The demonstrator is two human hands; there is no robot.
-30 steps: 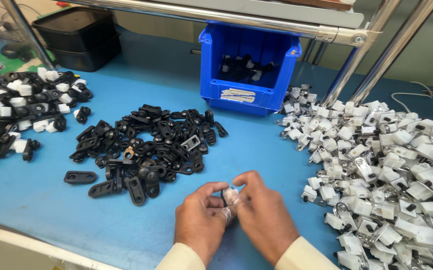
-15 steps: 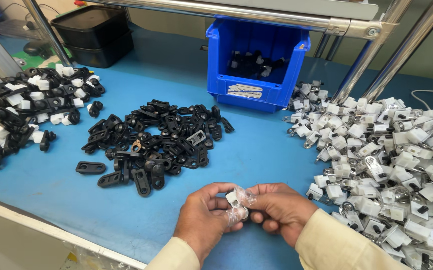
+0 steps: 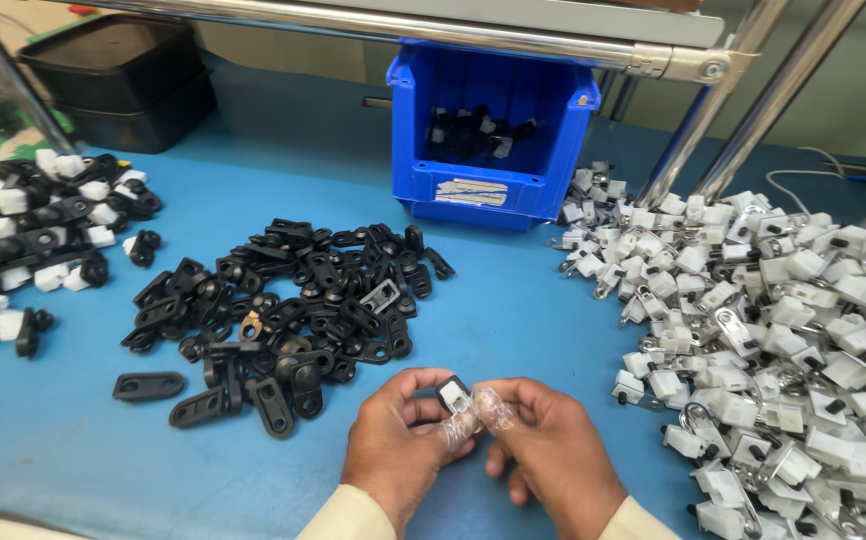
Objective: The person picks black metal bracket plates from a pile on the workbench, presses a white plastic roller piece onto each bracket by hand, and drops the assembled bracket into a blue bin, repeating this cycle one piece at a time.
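Two hands meet low in the middle of the blue worktable (image 3: pixel 513 330), fingertips pressed together around one small clip part (image 3: pixel 454 396) with a black body and a white face. The left hand (image 3: pixel 398 445) pinches it from the left with thumb and forefinger, the right hand (image 3: pixel 553 455) from the right; clear finger covers (image 3: pixel 488 408) sit over the tips that touch the part. Both hands are closed on that same piece, which is held just above the table surface, between the black pile and the white pile. To the left of the hands lies a loose heap of black plastic links (image 3: pixel 283 310), a few of them strayed toward the near edge. To the right spreads a large heap of white clips with metal loops (image 3: pixel 773 330), reaching to the picture's right edge. At far left sits a mixed pile of black and white pieces (image 3: pixel 33 240). Behind the hands, at the back of the table, stands a blue open-front bin (image 3: pixel 498 170) holding a few dark parts, and to its left a black tray (image 3: pixel 113 75). Shiny metal frame tubes (image 3: pixel 753 90) cross above and slant down at the right, just beside the white heap.
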